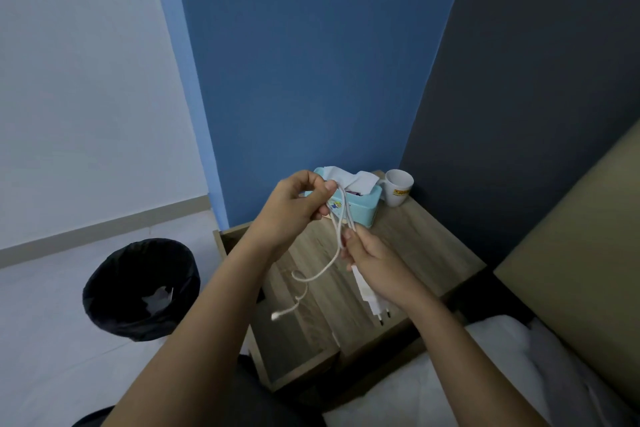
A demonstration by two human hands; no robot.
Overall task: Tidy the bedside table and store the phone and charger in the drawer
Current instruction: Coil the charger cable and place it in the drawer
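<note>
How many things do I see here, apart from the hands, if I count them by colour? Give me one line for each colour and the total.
White: 2, the charger with its cable and the mug
Light blue: 1, the tissue box
Black: 1, the bin
Wood: 1, the bedside table
Total: 5

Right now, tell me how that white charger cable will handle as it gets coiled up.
Probably floppy: the cable sags in loose curves below the left hand. Its free end dangles and may swing. The plug under the right hand likely weighs that end down.
</note>
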